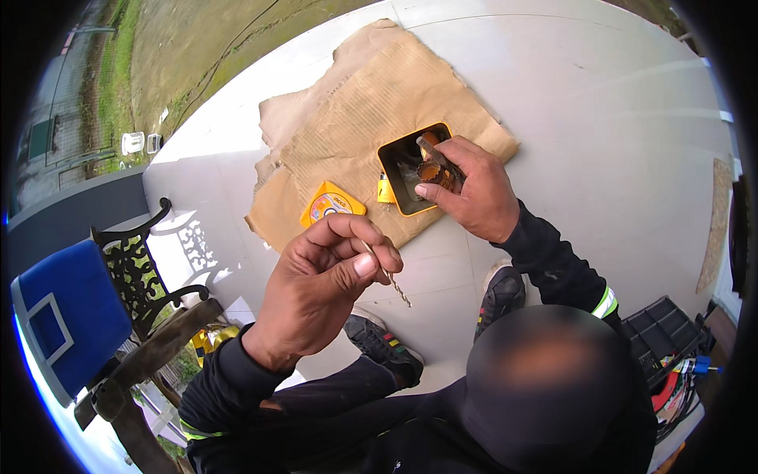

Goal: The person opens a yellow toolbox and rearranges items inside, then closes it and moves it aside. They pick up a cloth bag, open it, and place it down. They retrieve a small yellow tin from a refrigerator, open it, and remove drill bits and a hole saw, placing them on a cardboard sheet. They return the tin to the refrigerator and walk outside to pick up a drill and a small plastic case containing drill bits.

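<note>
left hand (pixel 324 272) pinches drill bit (pixel 387 272), tip pointing down-right.

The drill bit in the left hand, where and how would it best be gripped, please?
Pinch the drill bit by its smooth upper shank, as the left hand does between thumb and fingertips, coming from above. The fluted end slants down and right, bare below the hand, so it is probably best left free.
</note>
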The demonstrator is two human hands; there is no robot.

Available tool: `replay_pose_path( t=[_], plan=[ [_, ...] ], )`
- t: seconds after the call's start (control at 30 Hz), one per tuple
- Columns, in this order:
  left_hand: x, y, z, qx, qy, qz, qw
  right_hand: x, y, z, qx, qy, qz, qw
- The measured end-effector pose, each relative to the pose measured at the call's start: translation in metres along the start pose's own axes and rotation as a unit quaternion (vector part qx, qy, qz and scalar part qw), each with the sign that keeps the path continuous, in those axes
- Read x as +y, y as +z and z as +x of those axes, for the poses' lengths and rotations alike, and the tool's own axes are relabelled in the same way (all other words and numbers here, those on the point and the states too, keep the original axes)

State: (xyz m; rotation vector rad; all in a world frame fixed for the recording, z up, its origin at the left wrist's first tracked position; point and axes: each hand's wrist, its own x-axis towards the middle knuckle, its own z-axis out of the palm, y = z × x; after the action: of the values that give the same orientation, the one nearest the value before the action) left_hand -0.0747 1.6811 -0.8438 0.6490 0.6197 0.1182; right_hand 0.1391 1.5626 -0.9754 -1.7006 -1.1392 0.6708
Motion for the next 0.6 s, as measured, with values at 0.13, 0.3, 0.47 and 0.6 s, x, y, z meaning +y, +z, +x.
replay_pose_path(
  t=[0.13,0.3,0.47,0.6],
  plan=[
    [0.001,0.004,-0.006,0.013,-0.004,0.0,1.0,-0.004,0.005,-0.003,-0.027,0.043,-0.015,0.999],
    [0.001,0.008,-0.006,0.02,0.003,0.014,1.0,0.0,0.004,0.001,-0.026,0.05,-0.012,0.998],
    [0.0,0.009,-0.006,0.009,0.002,-0.005,1.0,0.001,0.007,0.004,-0.018,0.039,-0.033,0.999],
    [0.0,0.011,-0.005,-0.004,0.005,-0.007,1.0,0.001,0.014,0.009,-0.049,0.009,-0.131,0.99]
  ],
)
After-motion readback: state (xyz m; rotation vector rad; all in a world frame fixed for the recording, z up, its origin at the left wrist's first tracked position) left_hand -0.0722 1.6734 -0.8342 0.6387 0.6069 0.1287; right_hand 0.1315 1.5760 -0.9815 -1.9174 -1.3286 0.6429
